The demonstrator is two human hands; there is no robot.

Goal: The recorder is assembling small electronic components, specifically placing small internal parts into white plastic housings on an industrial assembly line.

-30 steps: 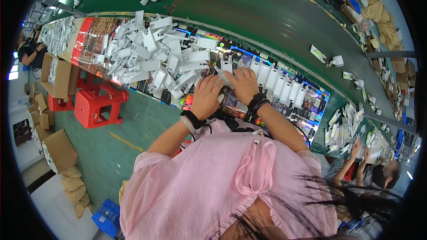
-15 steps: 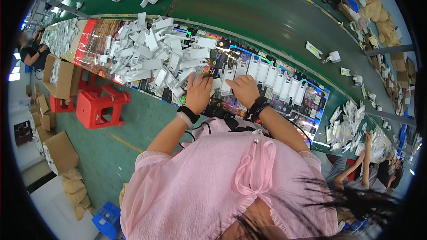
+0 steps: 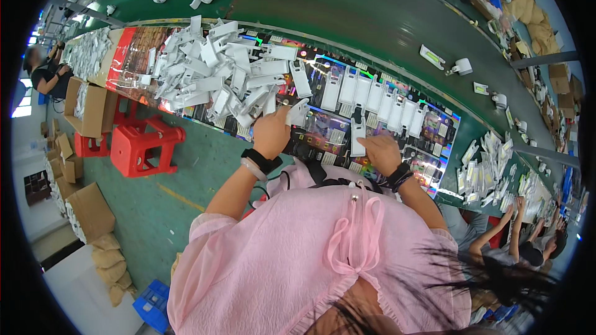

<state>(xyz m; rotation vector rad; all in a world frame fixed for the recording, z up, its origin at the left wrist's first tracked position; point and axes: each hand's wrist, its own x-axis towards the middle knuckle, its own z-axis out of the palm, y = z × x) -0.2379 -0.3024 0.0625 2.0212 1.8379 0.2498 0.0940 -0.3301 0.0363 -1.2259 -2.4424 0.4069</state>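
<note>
A white plastic piece (image 3: 298,111) is sitting pinched in the left hand (image 3: 271,131), just beside the heap of white parts (image 3: 211,68). The right hand (image 3: 380,152) is pressing its fingers closed on 1 white holder (image 3: 358,136) lying on the glossy printed card sheet (image 3: 428,127). Seating it well likely means squaring it to the row of 7 or so holders (image 3: 379,96) and pushing evenly.

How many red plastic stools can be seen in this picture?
2. The big stool stands on the green floor left of the worktable; a second stool is further left beside the cardboard box. Others may be hidden under the table.
</note>
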